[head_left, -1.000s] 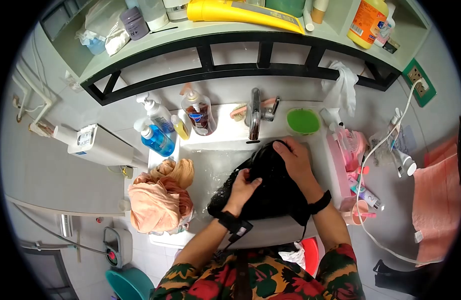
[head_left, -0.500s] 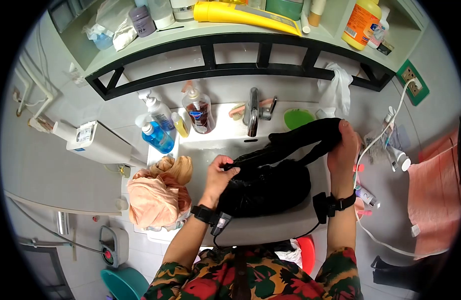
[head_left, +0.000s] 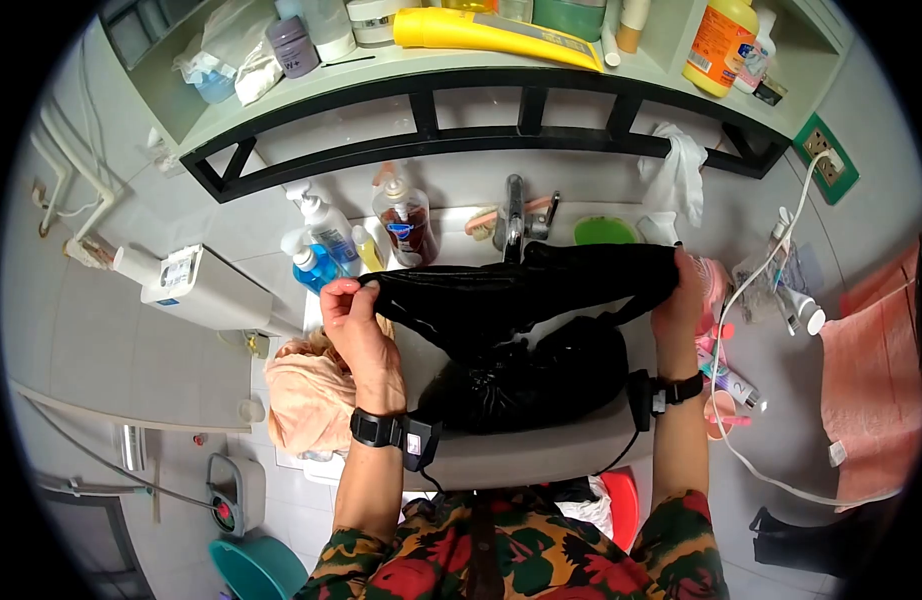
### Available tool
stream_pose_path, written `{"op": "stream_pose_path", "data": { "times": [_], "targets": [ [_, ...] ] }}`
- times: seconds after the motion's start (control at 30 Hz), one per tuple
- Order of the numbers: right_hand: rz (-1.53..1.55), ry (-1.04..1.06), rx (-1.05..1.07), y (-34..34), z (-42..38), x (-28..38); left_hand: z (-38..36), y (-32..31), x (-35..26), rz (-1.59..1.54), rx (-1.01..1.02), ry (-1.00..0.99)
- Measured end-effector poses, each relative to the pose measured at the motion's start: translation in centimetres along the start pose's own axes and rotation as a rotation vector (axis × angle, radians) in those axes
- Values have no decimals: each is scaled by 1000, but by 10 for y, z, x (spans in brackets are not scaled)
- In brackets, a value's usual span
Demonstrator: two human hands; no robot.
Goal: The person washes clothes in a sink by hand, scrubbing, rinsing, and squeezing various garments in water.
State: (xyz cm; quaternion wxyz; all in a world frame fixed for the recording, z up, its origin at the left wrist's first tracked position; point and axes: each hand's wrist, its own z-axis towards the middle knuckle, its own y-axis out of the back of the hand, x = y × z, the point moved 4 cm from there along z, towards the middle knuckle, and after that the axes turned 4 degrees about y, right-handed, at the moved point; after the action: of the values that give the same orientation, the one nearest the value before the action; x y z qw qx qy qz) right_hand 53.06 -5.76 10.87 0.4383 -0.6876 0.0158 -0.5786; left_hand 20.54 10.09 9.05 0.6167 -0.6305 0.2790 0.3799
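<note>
A wet black garment (head_left: 521, 300) is stretched sideways above the white sink (head_left: 541, 455). My left hand (head_left: 356, 320) pinches its left end near the soap bottles. My right hand (head_left: 686, 300) grips its right end by the pink items. The lower part of the black cloth hangs bunched down into the basin. Both wrists carry black bands.
A chrome tap (head_left: 514, 215) stands behind the cloth. Soap bottles (head_left: 401, 220) line the sink's back left. A peach cloth heap (head_left: 306, 400) lies at the left rim. A green dish (head_left: 603, 231), pink holder (head_left: 716, 290), white cable (head_left: 751, 320) and peach towel (head_left: 866, 370) are on the right.
My hands have pulled apart. The left hand rose and moved left with one end of the black garment, spreading it wide above the basin; a second ago it was bunched under both hands.
</note>
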Motion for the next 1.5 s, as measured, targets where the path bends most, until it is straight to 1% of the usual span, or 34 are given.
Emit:
{"op": "stream_pose_path", "data": {
  "times": [0.03, 0.1, 0.13, 0.17, 0.23, 0.27, 0.33, 0.37, 0.4, 0.43, 0.47, 0.53, 0.57, 0.6, 0.63, 0.73, 0.8, 0.83, 0.87, 0.93, 0.97, 1.0, 1.03, 1.07, 1.1, 1.17, 1.2, 1.23, 1.27, 1.33, 1.4, 1.43, 1.47, 1.5],
  "targets": [
    [-3, 0, -4, 18, 7, -14, -2, -1, 3, 63, 0, -25],
    [-486, 107, 25, 63, 25, -52, -10, -2, 17, 158, 8, -54],
    [-428, -56, -58, 51, 8, -61, -14, 6, 36, 251, -8, -15],
    [-564, -80, -50, 66, 8, -80, -15, 20, 63, 281, -16, 33],
    [-1056, -205, 63, 96, 8, -112, -20, 39, 99, 357, -37, 146],
    [-1060, -211, 64, 103, 6, -121, -24, 47, 112, 406, -49, 212],
    [-1501, -308, 382, 106, -5, -145, -24, 62, 134, 532, 6, 185],
    [-1503, -318, 386, 100, -13, -146, -26, 64, 140, 610, -1, 266],
    [-1620, -114, 422, 80, -20, -140, -27, 66, 146, 685, -6, 345],
    [-1727, 98, 456, 64, -26, -137, -21, 77, 167, 821, 80, 284],
    [-1730, 92, 459, 62, -26, -144, -24, 68, 169, 874, 157, 417],
    [-1710, 84, 628, 56, -26, -162, -28, 50, 174, 1101, 243, 293],
    [-1685, -54, 616, 55, -24, -169, -31, 46, 180, 1096, 237, 296],
    [-1691, -48, 625, 58, -20, -179, -35, 45, 188, 1065, 179, 307],
    [-1491, -173, 603, 67, -15, -196, -36, 46, 193, 1032, 117, 316],
    [-1032, -473, 542, 70, -30, -234, -46, 43, 217, 1072, 253, 609],
    [-850, -630, 283, 57, -51, -231, -54, 22, 224, 360, 284, 800],
    [-855, -637, 296, 51, -54, -222, -57, 9, 219, 368, 350, 749],
    [-669, -773, 224, 48, -59, -214, -62, -8, 208, 381, 417, 697],
    [-483, -909, 152, 60, -66, -218, -73, -26, 207, 671, 542, 367],
    [-285, -889, 90, 76, -64, -230, -83, -44, 172, 725, 546, 482],
    [-89, -862, 28, 83, -62, -234, -86, -52, 161, 968, 645, 366],
    [-9, -820, 60, 76, -62, -223, -89, -50, 161, 992, 651, 298],
    [-16, -817, 66, 64, -64, -211, -90, -43, 165, 1016, 656, 230],
    [-63, -766, 76, 48, -65, -199, -84, -32, 172, 1050, 631, 283],
    [-138, -692, 129, 20, -63, -171, -52, 2, 178, 1315, 437, 392],
    [-141, -692, 134, 21, -56, -168, -32, 48, 208, 1183, 275, 400],
    [-309, -645, 186, 26, -47, -163, -18, 68, 206, 1188, 217, 379],
    [-473, -597, 224, 34, -42, -158, -14, 60, 174, 1262, 163, 381],
    [-494, -632, 273, 56, -35, -176, -16, 54, 147, 1309, 34, 313],
    [-823, -618, 143, 81, -32, -191, -16, 65, 160, 1350, 1, 315],
    [-693, -623, 182, 86, -39, -202, -16, 71, 169, 1393, -27, 324],
    [-702, -679, 129, 75, -49, -199, -18, 65, 174, 1422, 137, 538],
    [-667, -627, 108, 65, -59, -203, -24, 58, 185, 1472, 259, 560]
  ]
}}
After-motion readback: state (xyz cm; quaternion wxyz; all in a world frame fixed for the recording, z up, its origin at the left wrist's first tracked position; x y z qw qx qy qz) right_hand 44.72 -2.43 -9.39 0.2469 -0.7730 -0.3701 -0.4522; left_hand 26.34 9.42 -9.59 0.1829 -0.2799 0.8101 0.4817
